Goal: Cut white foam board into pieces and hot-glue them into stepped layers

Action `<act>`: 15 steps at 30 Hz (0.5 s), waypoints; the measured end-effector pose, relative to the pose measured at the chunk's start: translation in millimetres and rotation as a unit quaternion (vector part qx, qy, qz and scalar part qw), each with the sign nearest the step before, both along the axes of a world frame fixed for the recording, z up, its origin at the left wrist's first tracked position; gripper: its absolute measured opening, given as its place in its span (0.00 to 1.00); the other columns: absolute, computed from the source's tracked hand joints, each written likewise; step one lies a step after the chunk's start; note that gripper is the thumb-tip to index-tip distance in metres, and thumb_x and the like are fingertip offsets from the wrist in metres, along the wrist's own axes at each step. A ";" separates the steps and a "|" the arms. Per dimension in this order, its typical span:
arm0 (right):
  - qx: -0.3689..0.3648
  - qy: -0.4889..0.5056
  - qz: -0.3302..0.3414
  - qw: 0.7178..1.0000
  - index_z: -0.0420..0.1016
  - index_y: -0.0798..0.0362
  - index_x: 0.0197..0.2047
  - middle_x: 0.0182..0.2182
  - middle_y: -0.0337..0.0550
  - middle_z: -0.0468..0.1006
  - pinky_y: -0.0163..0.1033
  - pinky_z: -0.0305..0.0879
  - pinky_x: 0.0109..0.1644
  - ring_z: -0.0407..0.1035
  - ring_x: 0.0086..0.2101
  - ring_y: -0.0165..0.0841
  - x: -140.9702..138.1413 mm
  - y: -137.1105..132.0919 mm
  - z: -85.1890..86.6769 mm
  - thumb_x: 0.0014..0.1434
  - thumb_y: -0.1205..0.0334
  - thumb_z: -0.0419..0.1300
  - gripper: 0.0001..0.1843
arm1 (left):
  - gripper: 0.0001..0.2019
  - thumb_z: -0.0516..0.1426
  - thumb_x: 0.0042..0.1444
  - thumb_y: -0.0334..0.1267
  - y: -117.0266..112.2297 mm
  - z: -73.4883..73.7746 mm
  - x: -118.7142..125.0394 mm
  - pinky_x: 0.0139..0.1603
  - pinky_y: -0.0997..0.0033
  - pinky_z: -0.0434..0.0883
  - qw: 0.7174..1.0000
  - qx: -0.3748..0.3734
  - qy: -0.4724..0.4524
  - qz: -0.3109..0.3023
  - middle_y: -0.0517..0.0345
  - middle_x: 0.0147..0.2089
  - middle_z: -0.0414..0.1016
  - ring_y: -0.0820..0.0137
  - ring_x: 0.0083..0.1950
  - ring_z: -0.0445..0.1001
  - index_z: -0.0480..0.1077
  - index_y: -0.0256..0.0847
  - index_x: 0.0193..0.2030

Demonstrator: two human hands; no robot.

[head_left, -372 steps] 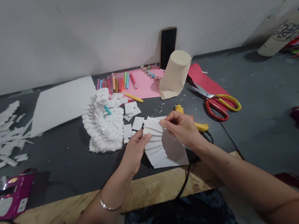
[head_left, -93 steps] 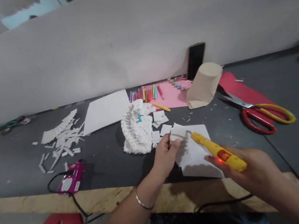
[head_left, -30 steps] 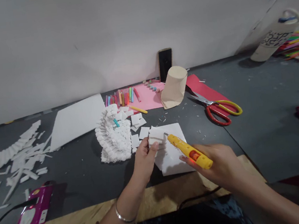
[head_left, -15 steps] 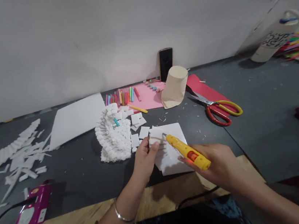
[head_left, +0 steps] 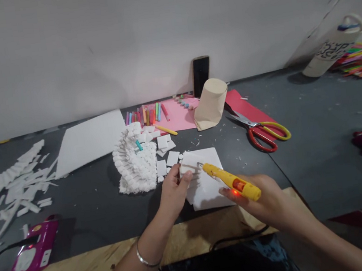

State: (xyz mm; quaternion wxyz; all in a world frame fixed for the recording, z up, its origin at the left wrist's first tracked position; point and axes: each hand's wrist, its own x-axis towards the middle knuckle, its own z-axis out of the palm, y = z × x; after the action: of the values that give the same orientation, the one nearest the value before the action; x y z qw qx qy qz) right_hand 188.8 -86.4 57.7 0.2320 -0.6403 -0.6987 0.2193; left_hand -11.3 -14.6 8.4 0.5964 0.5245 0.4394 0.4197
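My left hand (head_left: pixel 175 188) pinches a small white foam piece (head_left: pixel 188 166) at its left edge, thumb on top. My right hand (head_left: pixel 258 194) is wrapped round a yellow electric foam cutter (head_left: pixel 228 179), with a red light glowing near its rear. The cutter's thin metal tip points left, close to the foam piece; whether they touch I cannot tell. Under both lies a stack of white sheets (head_left: pixel 210 194). Left of my left hand stands a ruffled white foam model (head_left: pixel 136 163) with a teal piece on it. Small white foam squares (head_left: pixel 166 142) lie beside the model.
Red-and-yellow-handled scissors (head_left: pixel 257 130) lie open on the right. Behind are a beige paper cup shape (head_left: pixel 212 104), a phone (head_left: pixel 200 76) and coloured markers (head_left: pixel 147 115). Foam strips (head_left: pixel 21 187) and a purple corded box (head_left: pixel 37 245) occupy the left. A bottle (head_left: pixel 330 51) stands far right.
My right hand has drawn the foam cutter slightly right, away from the foam piece. My left hand keeps its pinch. The view has shifted a little.
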 end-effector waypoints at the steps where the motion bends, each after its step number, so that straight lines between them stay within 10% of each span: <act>1: -0.012 0.011 -0.003 1.000 0.70 0.51 0.23 0.17 0.39 0.71 0.33 0.54 0.21 0.61 0.17 0.28 0.4 0.3 -0.1 0.62 0.39 0.50 0.28 | 0.15 0.59 0.56 0.48 0.0 0.3 0.2 0.44 0.71 0.69 1.000 0.003 0.002 -0.001 0.56 0.40 0.78 0.67 0.42 0.74 0.72 0.40 0.43; 15: 0.075 -0.076 0.006 0.994 0.68 0.52 0.21 0.15 0.39 0.71 0.34 0.48 0.22 0.61 0.16 0.27 -12.9 7.4 -1.5 0.63 0.38 0.48 0.29 | 0.17 0.58 0.56 0.52 -0.4 -3.9 1.5 0.32 0.76 0.66 0.999 0.019 0.029 0.003 0.60 0.33 0.71 0.73 0.32 0.67 0.69 0.39 0.38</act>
State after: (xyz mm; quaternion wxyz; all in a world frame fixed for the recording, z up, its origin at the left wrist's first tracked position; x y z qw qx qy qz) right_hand 175.9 -79.0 56.3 0.2240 -0.6321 -0.7324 0.1182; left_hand -9.7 -15.0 4.6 0.5722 0.5465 0.4500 0.4141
